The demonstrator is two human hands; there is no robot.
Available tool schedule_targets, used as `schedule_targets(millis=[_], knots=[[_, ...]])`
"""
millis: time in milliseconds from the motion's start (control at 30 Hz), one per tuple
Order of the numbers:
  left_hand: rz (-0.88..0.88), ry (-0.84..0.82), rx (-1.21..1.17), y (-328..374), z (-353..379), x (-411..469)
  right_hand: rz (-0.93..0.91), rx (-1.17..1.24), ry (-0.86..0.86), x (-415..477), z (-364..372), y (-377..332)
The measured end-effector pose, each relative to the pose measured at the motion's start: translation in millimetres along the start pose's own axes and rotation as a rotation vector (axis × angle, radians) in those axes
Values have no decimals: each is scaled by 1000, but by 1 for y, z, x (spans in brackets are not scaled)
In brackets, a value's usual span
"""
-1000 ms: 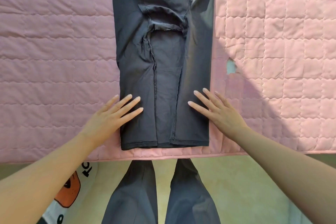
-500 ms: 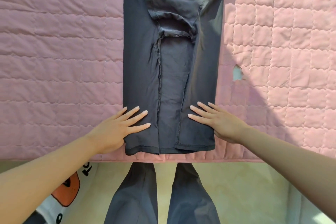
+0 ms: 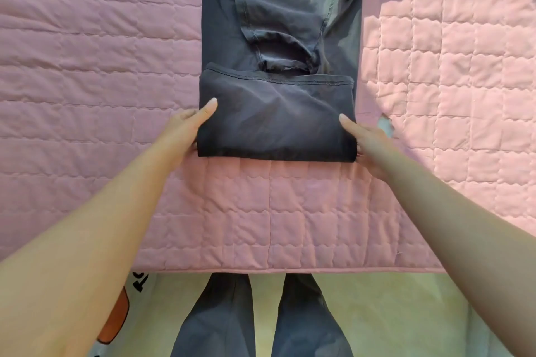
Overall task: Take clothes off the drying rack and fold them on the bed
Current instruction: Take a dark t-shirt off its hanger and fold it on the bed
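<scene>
Dark grey trousers [image 3: 278, 23] lie lengthwise on the pink quilted bed cover [image 3: 87, 66], waist end at the top edge of the view. Their leg ends are folded up into a flap [image 3: 275, 116] whose hem lies across the crotch area. My left hand [image 3: 185, 130] grips the flap's left side, thumb on top and fingers under the fold. My right hand [image 3: 365, 136] grips the flap's right side the same way. The drying rack is out of view.
The bed's near edge [image 3: 290, 268] runs across the lower part of the view. Below it are my own legs in dark trousers [image 3: 261, 322] on a pale floor. A small tear [image 3: 384, 124] shows in the cover right of my right hand.
Both hands took hold of the trouser hem and carried it away from me, folding the leg ends up over the thighs. The view tilted, showing more cover in front.
</scene>
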State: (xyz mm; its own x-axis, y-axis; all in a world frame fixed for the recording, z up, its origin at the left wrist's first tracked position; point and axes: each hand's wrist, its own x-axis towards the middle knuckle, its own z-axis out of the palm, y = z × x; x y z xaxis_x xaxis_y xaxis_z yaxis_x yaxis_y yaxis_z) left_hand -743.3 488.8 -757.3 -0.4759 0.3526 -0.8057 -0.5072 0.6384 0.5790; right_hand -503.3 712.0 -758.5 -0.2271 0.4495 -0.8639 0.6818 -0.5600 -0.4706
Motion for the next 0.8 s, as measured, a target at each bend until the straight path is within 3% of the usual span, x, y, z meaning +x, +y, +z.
schedule_targets(millis=[167, 233, 300, 433, 500, 633, 733, 800], knots=[[124, 93, 62, -1, 11, 1, -121, 80, 77, 6, 15, -12], [204, 47, 75, 8, 13, -2, -206, 99, 131, 4, 19, -19], [277, -39, 31, 17, 13, -9, -324, 264, 144, -3, 18, -31], [410, -173, -122, 34, -4, -19, -488, 510, 40, -13, 4, -58], [418, -160, -122, 42, -9, -15, -500, 415, 20, -8, -4, -60], [265, 111, 18, 32, 0, 11, -318, -9, 18, 19, -6, -43], [144, 191, 55, 16, 4, 17, -228, -69, 138, 27, -3, -28], [130, 223, 82, 7, 5, 12, -201, -88, 131, 20, 1, -19]])
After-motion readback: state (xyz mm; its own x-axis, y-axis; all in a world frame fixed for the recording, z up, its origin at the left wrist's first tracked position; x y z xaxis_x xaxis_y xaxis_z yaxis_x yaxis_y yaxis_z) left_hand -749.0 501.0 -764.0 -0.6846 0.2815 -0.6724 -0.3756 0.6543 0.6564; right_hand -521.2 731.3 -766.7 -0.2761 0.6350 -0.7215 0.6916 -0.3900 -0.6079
